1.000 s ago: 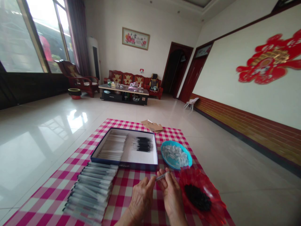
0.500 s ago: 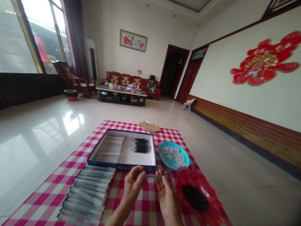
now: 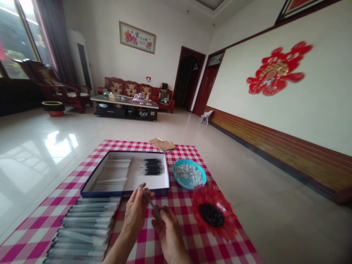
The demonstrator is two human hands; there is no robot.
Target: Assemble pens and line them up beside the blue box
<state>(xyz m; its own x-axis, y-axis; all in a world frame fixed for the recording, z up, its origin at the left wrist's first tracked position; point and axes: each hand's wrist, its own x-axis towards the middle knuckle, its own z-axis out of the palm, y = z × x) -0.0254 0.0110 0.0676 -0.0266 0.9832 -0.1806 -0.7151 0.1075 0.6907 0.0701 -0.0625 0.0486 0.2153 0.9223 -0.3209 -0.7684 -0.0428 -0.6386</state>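
A slim translucent pen [image 3: 151,202] slants between my two hands above the checked cloth. The fingers of my left hand [image 3: 134,212] pinch its upper end, while my right hand [image 3: 169,231] grips the lower end with thumb and fingers. Just beyond lies a shallow dark-blue box [image 3: 132,193], with pale pen barrels [image 3: 112,173] in its left part and thin black pieces [image 3: 154,167] in its right. To the left, many frosted pens with dark ends [image 3: 82,223] lie in a row. At right stands a red petal-edged bowl [image 3: 228,220] of small black parts.
A turquoise bowl [image 3: 176,182] of small clear parts stands behind the red one. Flat cardboard pieces [image 3: 163,144] lie at the table's far edge. Across the tiled floor are a low coffee table [image 3: 123,110], a wooden sofa [image 3: 137,88] and a small white chair [image 3: 205,116].
The pen has turned from nearly level to slanted, its right end now lower and nearer me. My right hand has dropped slightly. The whole view has swung right.
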